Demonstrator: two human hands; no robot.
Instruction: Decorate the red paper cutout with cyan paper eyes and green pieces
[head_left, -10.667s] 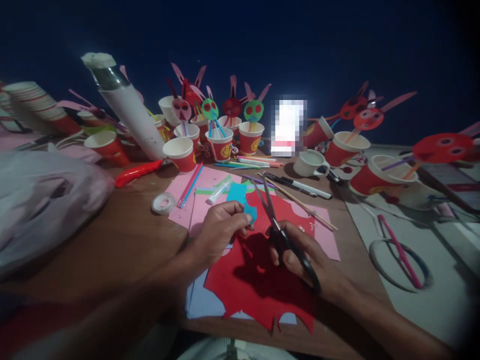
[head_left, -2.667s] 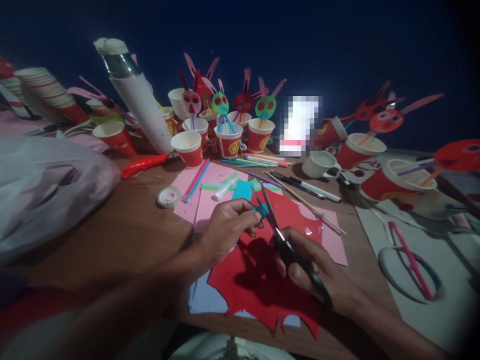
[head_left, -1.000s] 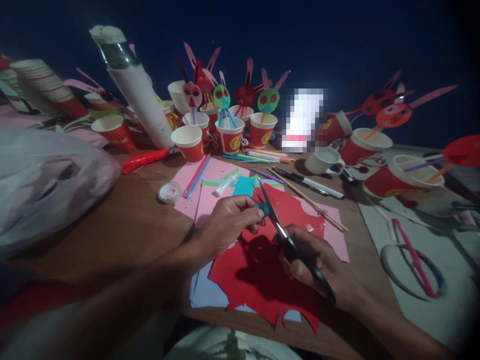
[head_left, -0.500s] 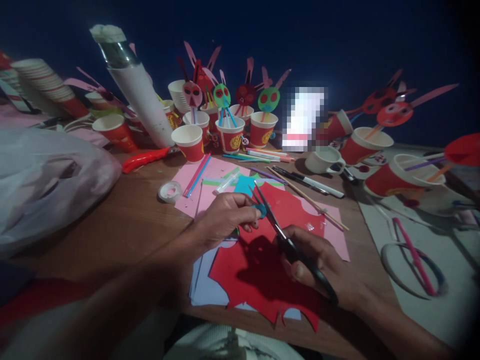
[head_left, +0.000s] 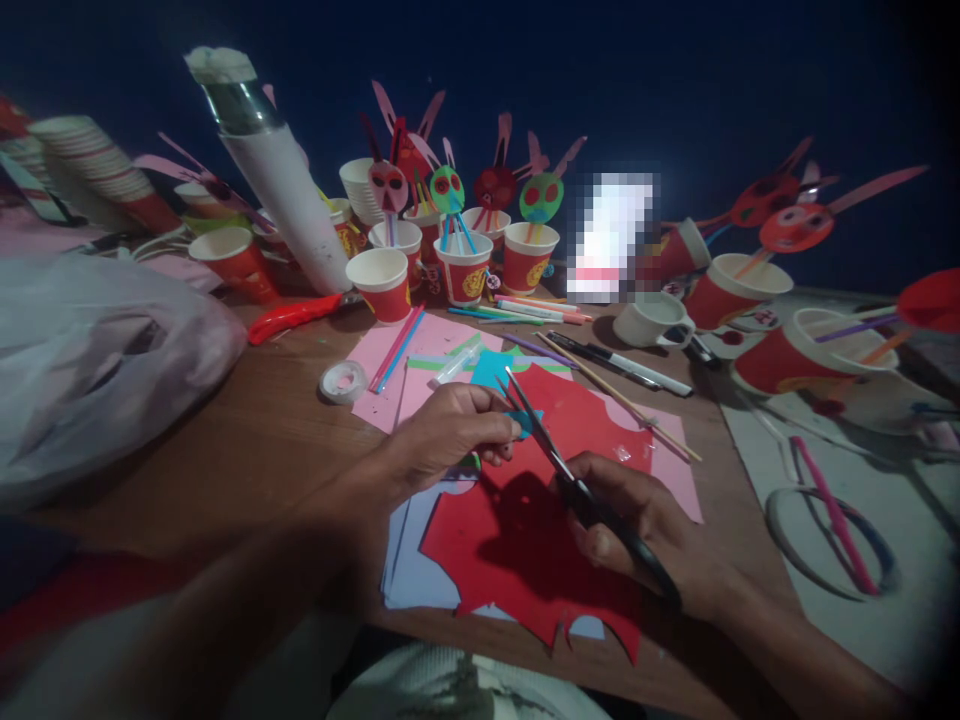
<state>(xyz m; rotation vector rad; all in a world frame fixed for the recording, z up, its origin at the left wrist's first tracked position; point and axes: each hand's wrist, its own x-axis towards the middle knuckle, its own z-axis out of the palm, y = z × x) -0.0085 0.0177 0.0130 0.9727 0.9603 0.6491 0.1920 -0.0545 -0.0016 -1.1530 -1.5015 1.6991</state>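
Note:
Between the thumb and fingers of my left hand (head_left: 457,435) is a small blue paper piece (head_left: 531,424). My right hand (head_left: 637,520) grips the black handles of the scissors (head_left: 551,452), whose blades are slightly parted around the blue piece. Both hands are above red cut paper (head_left: 465,540), which lies over white sheets (head_left: 409,565) and pink paper (head_left: 679,480). Another blue paper (head_left: 491,367) lies just beyond the blade tips.
Behind stand red cups (head_left: 379,288) with paper faces on sticks, a tall flask (head_left: 281,190) and a white mug (head_left: 652,322). A plastic bag (head_left: 112,350) is left, near a tape roll (head_left: 343,382). Markers (head_left: 637,367) lie at right.
More of the blue piece shows beside the scissor blades. The hands have hardly moved, and the whole view has shifted slightly.

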